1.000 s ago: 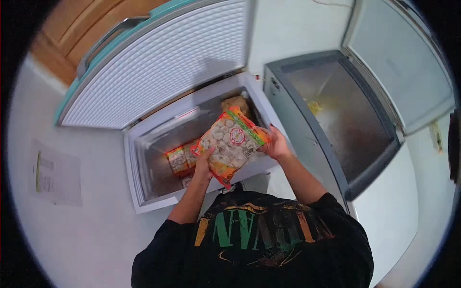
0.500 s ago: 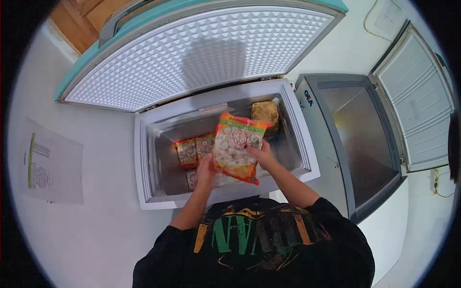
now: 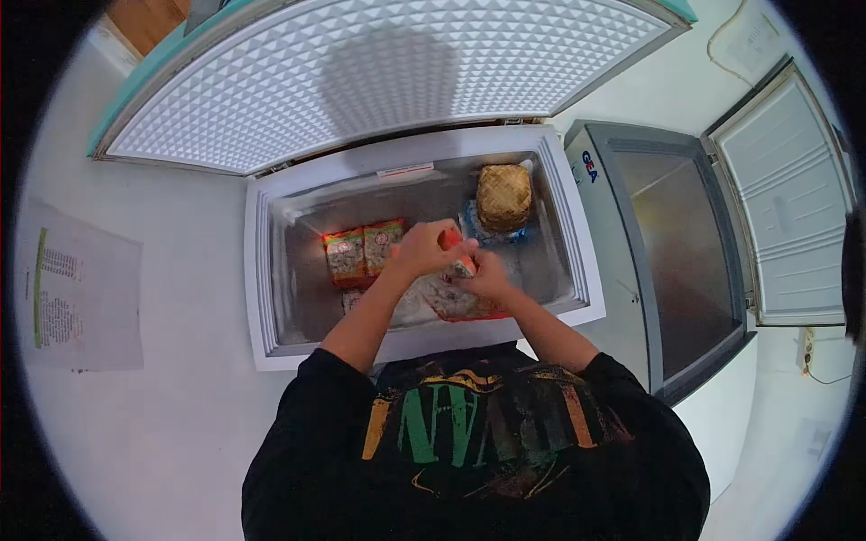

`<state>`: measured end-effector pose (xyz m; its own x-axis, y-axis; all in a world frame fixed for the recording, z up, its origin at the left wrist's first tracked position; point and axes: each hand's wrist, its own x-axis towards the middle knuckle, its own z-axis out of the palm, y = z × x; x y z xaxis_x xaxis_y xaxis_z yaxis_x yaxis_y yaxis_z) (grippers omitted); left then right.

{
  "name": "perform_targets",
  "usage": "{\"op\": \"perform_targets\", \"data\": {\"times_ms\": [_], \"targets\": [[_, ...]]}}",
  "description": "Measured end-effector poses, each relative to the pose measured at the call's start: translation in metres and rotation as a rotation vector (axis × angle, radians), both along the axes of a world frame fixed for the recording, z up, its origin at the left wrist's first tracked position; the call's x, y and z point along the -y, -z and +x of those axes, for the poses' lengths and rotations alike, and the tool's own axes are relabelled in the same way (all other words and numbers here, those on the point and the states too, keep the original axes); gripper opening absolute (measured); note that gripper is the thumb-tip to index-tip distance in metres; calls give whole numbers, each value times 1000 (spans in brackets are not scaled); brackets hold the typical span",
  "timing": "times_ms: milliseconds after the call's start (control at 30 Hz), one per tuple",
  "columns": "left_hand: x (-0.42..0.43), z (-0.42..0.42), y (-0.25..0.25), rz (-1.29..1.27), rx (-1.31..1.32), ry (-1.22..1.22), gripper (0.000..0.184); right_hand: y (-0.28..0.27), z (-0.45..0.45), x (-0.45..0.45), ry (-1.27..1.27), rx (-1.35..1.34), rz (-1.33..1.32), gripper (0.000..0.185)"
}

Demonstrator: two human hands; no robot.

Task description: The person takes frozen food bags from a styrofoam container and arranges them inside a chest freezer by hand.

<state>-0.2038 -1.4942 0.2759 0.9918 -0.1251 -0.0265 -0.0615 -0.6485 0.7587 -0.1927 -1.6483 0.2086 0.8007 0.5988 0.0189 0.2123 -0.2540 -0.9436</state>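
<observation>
Over the chest freezer (image 3: 257,298), my left hand (image 3: 424,250) and my right hand (image 3: 488,276) are close together, fingers closed on a red-and-orange plastic food bag (image 3: 464,265). Little of this bag shows between the hands. Below them, a whitish bag with a red edge (image 3: 460,302) is partly covered by my hands; I cannot tell whether it is the same bag. Left of my hands, two red-edged food bags (image 3: 363,250) lie side by side on the freezer floor, and part of another package (image 3: 351,298) shows beneath them.
A woven basket (image 3: 504,197) stands on a blue-and-white package (image 3: 492,236) at the freezer's right end. The raised lid (image 3: 271,108) leans behind. To the right is a second freezer (image 3: 622,270) with its lid (image 3: 783,198) up. A paper sheet (image 3: 86,288) is at the left.
The bag, earlier face-up with its printed front showing, is now lower and mostly hidden between my hands. My left hand has moved up and right. The view has shifted slightly.
</observation>
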Motion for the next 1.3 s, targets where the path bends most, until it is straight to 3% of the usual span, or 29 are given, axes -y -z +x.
{"op": "perform_targets", "data": {"times_ms": [33,100,200,300,433,633,767,867,933,1000,1033,1067,1100,1167,1300], "targets": [[0,-1,2,26,-10,-61,36,10,7,-1,-7,-1,-1,44],[13,-2,15,42,74,-125,39,27,14,0,-9,148,-246,45],[18,2,26,109,186,-200,41,45,10,-3,-36,149,-85,43],[25,6,30,139,256,-270,38,6,0,-3,52,179,-168,41],[30,8,39,40,409,-397,33,11,2,-4,116,257,-268,39],[19,16,56,-153,327,-462,31,1,5,-9,75,277,-334,38],[9,14,46,-133,347,-474,28,8,20,-13,43,332,-311,41],[3,0,36,-245,228,-355,25,0,23,-7,13,289,-282,43],[-8,-12,38,128,708,-450,45,11,29,5,34,224,-261,40],[-22,-41,50,76,590,-555,62,41,41,15,101,-319,-2,29],[-33,-53,73,-102,486,-569,61,38,43,16,116,-315,1,29],[-37,-63,93,-280,371,-577,61,32,40,18,169,-506,155,25],[-31,-74,94,-286,365,-563,61,26,36,19,219,-694,313,21],[-18,-91,78,-732,-345,-606,60,18,33,12,253,-709,312,23],[11,-91,56,-907,-335,-617,54,15,36,2,195,-720,278,30]]}}
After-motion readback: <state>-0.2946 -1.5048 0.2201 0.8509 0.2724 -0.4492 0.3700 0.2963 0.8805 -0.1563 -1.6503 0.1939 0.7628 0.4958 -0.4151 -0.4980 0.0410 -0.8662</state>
